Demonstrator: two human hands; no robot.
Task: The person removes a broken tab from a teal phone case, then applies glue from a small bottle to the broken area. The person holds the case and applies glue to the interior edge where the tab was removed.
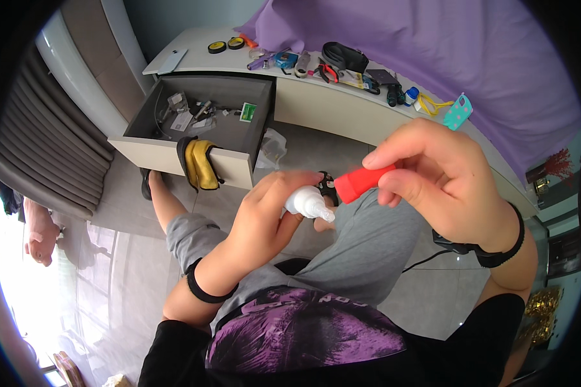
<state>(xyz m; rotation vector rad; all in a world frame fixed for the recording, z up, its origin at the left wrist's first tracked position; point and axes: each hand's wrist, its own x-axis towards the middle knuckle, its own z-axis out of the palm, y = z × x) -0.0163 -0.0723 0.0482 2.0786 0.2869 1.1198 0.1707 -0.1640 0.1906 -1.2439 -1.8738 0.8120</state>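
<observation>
In the left hand (265, 209), a small white bottle (300, 198), partly hidden by the grip, tilted, with a stepped, tapering nozzle (322, 211) bare and aimed right and slightly downward in the view. In the right hand (442, 171), a bright red cap (360, 184), roughly cylindrical, pinched at one end, aslant, with the broader end toward the bottle, near the nozzle but not touching.

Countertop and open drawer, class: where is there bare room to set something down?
Countertop: between the pale phone and tape rolls; crowded from blue tape measure to yellow cable. Drawer: between green packet and yellow cloth over its front; left side cluttered.
</observation>
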